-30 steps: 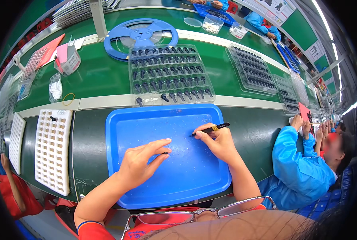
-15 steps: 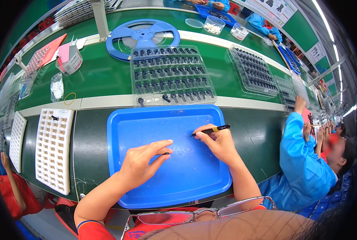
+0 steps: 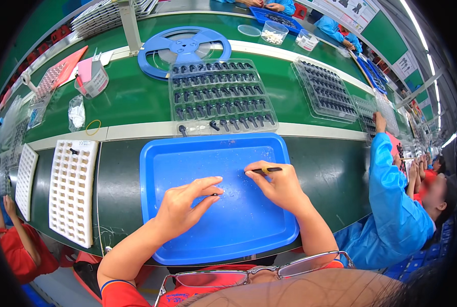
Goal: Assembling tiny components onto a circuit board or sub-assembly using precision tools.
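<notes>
Over a blue plastic tray (image 3: 243, 230), my left hand (image 3: 180, 207) is closed in a pinch on a small dark part (image 3: 215, 194), most of it hidden by the fingers. To its right, my right hand (image 3: 282, 189) grips a black pen-shaped tool (image 3: 273, 169) with a gold band. The tool's thin tip points left; my fingers cover part of it. The hands are apart from each other. Pale specks and crumbs lie scattered across the tray floor. Just beyond the tray sits a clear blister tray (image 3: 223, 113) with rows of black earbud-shaped parts.
A white foam tray (image 3: 71, 192) holding one black part (image 3: 74, 151) lies left of the blue tray. Farther back are a blue reel (image 3: 157, 56), a tub (image 3: 94, 84) and another blister tray (image 3: 325, 92). A co-worker in a blue sleeve (image 3: 389, 179) sits close at right.
My right hand has turned slightly, and the tool's rear end has swung down and left. My left hand keeps its pinch. The co-worker's arm at right has reached a little farther away.
</notes>
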### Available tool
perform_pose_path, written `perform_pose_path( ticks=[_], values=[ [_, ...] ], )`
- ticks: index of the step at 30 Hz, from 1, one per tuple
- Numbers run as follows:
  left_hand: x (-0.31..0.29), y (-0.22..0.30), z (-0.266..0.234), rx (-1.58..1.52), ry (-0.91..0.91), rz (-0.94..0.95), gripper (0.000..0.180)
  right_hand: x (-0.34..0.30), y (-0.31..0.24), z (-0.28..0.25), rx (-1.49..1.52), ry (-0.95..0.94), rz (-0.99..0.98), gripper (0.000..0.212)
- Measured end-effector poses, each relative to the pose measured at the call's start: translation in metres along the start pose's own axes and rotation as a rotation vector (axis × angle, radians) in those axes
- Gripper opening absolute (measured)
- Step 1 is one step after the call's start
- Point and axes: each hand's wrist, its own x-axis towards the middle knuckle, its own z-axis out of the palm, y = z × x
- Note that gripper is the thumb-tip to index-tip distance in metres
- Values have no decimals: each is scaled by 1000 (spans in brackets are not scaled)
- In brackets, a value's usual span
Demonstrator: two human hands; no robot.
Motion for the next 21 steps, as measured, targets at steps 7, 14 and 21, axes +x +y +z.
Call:
perform_pose_path(
  ticks=[7, 14, 21],
  values=[
    [-1, 2, -4, -200, -59, -105, 44, -22, -29, 10, 832, 4, 3, 11],
    [0, 4, -5, -230, -71, -101, 45, -24, -19, 17, 1008, -60, 73, 15],
    [1, 3, -4, -213, -60, -76, 44, -23, -17, 18, 901, -81, 38, 16]
  ],
)
